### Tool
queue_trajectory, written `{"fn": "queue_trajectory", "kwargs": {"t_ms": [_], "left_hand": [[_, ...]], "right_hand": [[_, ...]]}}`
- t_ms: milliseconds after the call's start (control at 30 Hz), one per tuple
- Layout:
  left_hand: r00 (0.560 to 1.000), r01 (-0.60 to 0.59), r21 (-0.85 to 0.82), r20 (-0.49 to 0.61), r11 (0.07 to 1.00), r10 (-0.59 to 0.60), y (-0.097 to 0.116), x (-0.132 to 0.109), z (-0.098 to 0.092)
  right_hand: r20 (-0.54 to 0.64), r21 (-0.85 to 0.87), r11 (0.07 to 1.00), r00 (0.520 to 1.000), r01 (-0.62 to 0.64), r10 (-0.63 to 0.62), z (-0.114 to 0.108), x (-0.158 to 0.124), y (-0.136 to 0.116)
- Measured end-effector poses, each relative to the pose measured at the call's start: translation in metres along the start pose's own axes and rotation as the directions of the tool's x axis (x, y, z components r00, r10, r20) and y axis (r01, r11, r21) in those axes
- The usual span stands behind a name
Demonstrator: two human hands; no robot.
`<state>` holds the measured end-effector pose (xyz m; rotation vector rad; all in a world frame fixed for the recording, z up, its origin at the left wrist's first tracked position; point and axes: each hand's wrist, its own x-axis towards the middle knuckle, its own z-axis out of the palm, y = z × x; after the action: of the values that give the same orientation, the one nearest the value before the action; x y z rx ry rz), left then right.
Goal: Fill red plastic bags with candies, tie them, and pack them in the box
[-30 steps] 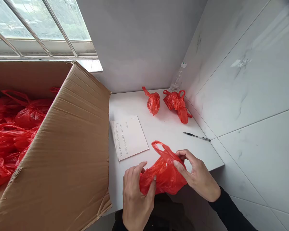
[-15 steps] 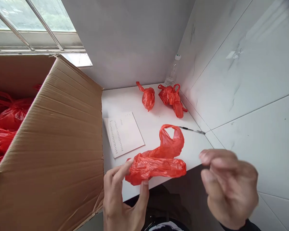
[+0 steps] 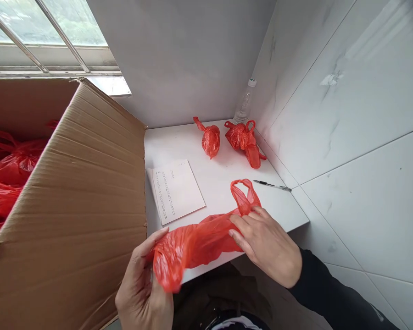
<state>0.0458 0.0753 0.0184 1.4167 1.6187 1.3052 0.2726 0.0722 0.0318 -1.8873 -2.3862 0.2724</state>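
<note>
A red plastic bag (image 3: 206,238) is stretched between my two hands above the near edge of the white table (image 3: 278,211). At its left end, my left hand (image 3: 144,275) grips the bunched plastic between thumb and fingers. My right hand (image 3: 270,243) is closed on the other end, just below an upright loop handle. Whatever the bag contains, if anything, is hidden. Behind it on the table lies a white printed sheet or booklet (image 3: 181,192), and to the right a black-and-clear pen (image 3: 272,185).
At the back stand a knotted red bag (image 3: 211,141), more tied red bags (image 3: 244,140) and a clear plastic bottle (image 3: 243,105). A big cardboard box (image 3: 89,197) fills the left side, with red bags (image 3: 17,165) inside. A tiled wall (image 3: 351,128) bounds the right.
My right hand has come in from the right and taken hold of the bag's handle end. My left hand has moved left and down, and the bag is now drawn out longer.
</note>
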Motion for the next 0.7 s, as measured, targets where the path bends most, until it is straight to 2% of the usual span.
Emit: {"fn": "queue_trajectory", "kwargs": {"t_ms": [67,133,267,367,433,500,567,633,700], "left_hand": [[0.997,-0.045,-0.017,0.070,0.999,0.046,0.000,0.000,-0.003],[0.991,-0.070,-0.034,0.112,0.997,0.074,0.001,0.000,-0.002],[0.984,-0.103,0.040,0.150,0.994,0.096,0.008,0.000,0.003],[0.986,-0.038,0.070,0.167,0.997,0.026,0.012,0.000,0.005],[0.993,0.007,0.068,0.118,0.998,-0.015,0.013,-0.001,0.004],[0.999,-0.003,0.082,0.044,0.997,-0.001,0.014,-0.001,0.003],[1.000,-0.003,0.114,0.019,0.993,0.000,0.017,-0.002,0.003],[0.999,0.039,0.148,0.022,0.988,-0.043,0.018,-0.004,0.001],[0.995,0.093,0.182,0.012,0.979,-0.097,0.019,-0.008,-0.001]], "right_hand": [[0.039,-0.026,0.999,0.999,-0.030,0.031,-0.002,-0.004,-0.003],[0.020,0.007,1.000,1.000,-0.010,0.010,-0.005,-0.005,-0.010],[-0.086,0.076,0.986,0.986,0.151,-0.145,-0.006,-0.002,-0.024],[-0.048,0.068,0.972,0.974,0.224,-0.221,-0.004,0.000,-0.027],[0.039,0.056,0.982,0.982,0.180,-0.183,-0.002,0.000,-0.024],[0.127,0.022,0.996,0.988,0.084,-0.086,0.000,-0.001,-0.019],[0.197,-0.031,1.000,0.980,-0.002,0.009,0.002,-0.003,-0.014],[0.220,-0.075,0.996,0.974,-0.037,0.053,0.004,-0.006,-0.012],[0.173,-0.100,0.994,0.983,-0.040,0.057,0.004,-0.008,-0.013]]}}
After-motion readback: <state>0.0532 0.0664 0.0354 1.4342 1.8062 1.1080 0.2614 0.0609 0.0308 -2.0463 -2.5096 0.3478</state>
